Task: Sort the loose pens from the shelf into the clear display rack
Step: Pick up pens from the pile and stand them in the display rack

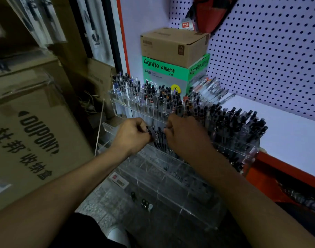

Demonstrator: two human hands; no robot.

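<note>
Head view, left hand [133, 135]: fingers curled, pinching the top of a dark pen [151, 133] at the middle tier of the rack.
Right hand [184, 135]: fingers bent down among the same bunch of pens [161, 138]; whether it actually grips one I cannot tell, as the back of the hand hides the fingertips.
Pens in hand: a small dark cluster standing between the two hands, tips down in a compartment.
Clear display rack [171, 178]: stepped acrylic tiers; the back and right-hand rows are packed with upright pens, the lower front compartments look mostly unfilled.
Loose pens [209, 89]: a heap lying on the white shelf [287, 133] behind the rack, beside the green box [163, 72].
Handling: pens seem light, stiff and smooth, likely to slip or roll; best pinched near the clip or mid-barrel, and lowered straight so neighbours do not tip.
Rack caution: thin acrylic dividers probably scratch or crack under hard pushing.
Surroundings: cardboard box [172, 45] stacked on the green one, pegboard [269, 51] behind.
</note>
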